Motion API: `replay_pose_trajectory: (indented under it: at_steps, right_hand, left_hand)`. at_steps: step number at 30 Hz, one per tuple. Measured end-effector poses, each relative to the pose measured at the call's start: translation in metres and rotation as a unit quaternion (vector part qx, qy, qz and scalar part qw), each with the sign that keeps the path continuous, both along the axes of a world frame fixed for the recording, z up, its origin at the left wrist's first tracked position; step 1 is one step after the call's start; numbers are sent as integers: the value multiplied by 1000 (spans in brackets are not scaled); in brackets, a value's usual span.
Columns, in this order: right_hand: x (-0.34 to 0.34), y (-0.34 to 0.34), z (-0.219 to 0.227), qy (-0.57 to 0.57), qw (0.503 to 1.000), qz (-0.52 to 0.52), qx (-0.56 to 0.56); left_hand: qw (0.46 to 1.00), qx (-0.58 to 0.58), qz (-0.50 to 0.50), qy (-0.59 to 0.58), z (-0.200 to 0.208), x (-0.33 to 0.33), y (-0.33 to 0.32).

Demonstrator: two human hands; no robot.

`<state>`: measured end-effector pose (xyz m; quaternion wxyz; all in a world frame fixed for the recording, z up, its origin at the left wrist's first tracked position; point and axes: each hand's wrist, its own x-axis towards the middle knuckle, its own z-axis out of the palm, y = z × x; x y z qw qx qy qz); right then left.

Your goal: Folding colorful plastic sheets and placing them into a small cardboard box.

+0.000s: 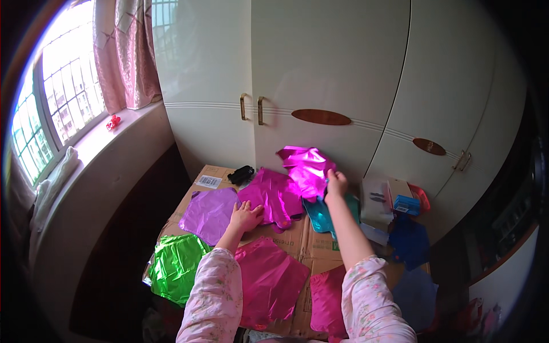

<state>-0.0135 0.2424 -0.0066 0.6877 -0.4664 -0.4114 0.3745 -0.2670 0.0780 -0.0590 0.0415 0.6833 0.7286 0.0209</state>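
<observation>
My right hand is closed on the edge of a shiny magenta foil balloon, flat and creased, lifted in front of the cabinet. Fingers spread, my left hand lies at the lower left edge of a magenta foil pile on the cardboard. Beside that hand is a lilac foil piece. Partly below my right hand and wrist shows a teal foil piece. Nearer to me are a green foil piece, a large deep-pink one and a smaller pink one, partly covered by my right sleeve.
Flattened cardboard covers the work surface. A black bundle sits at its back edge. On the right stand a clear plastic box, a blue packet and dark blue foil pieces. White cabinet doors rise behind; a window sill is left.
</observation>
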Motion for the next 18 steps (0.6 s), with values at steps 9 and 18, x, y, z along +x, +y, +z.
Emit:
replay_pose_trajectory:
  at_steps: [9, 18]
  right_hand:
    - [-19, -75, 121, -331, 879, -38, 340]
    - [-171, -123, 89, -556, 643, 90, 519]
  left_hand:
    - [999, -9, -4, -41, 9, -4, -14]
    - [991, -8, 131, -27, 27, -100, -107]
